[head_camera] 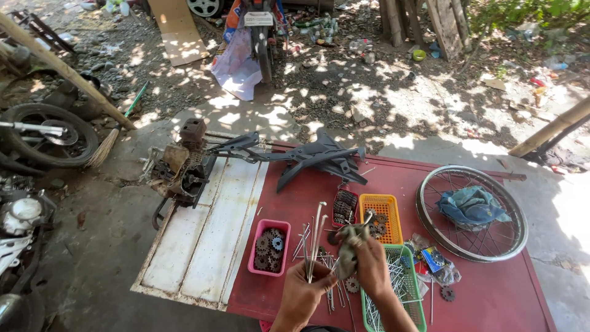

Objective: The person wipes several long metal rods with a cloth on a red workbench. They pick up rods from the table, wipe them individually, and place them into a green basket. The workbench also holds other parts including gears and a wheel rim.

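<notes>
Outdoor dirt yard, dappled shade; red board (491, 289) on the ground as worktop. Left hand (302, 296) fisted around a bundle of thin metal spokes (314, 237), long axis near upright, tips fanning up and away from the palm. Right hand (372, 264) just beside, pinching a greyish rag (349, 243) against the spokes' upper part. Below the right hand: green basket (410, 289) of more spokes. Left of the left hand: pink tub (253, 258) of dark toothed sprockets. Bare spoked rim (430, 227) further right.
</notes>
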